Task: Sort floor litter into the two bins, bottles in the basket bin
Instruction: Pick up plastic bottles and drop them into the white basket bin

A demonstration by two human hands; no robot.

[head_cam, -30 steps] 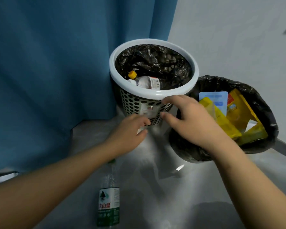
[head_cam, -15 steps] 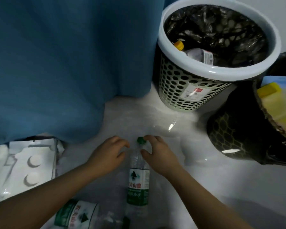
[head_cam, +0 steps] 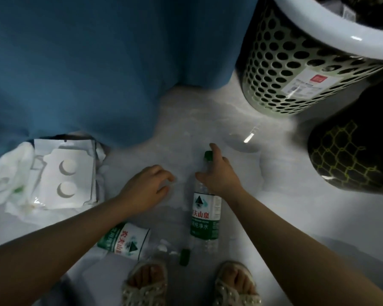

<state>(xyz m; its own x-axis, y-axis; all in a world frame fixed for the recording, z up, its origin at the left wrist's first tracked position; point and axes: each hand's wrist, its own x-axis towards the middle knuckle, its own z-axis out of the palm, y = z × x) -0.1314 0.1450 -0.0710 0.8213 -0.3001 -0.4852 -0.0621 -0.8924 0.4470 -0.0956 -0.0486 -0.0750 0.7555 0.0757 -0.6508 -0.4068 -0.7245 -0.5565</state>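
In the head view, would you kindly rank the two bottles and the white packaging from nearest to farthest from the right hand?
1. Right bottle: under the right hand, touching it.
2. Left bottle: lying below and left of the hand.
3. White packaging: far left of the view.

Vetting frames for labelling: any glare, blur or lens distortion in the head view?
Head view: dim, blue-tinted light; a glare streak on the floor and a hot spot on the basket bin rim; wide-angle stretch toward the frame edges; print on the bottle under the right hand is legible, the white packaging is soft; the dark bin loses detail in shadow.
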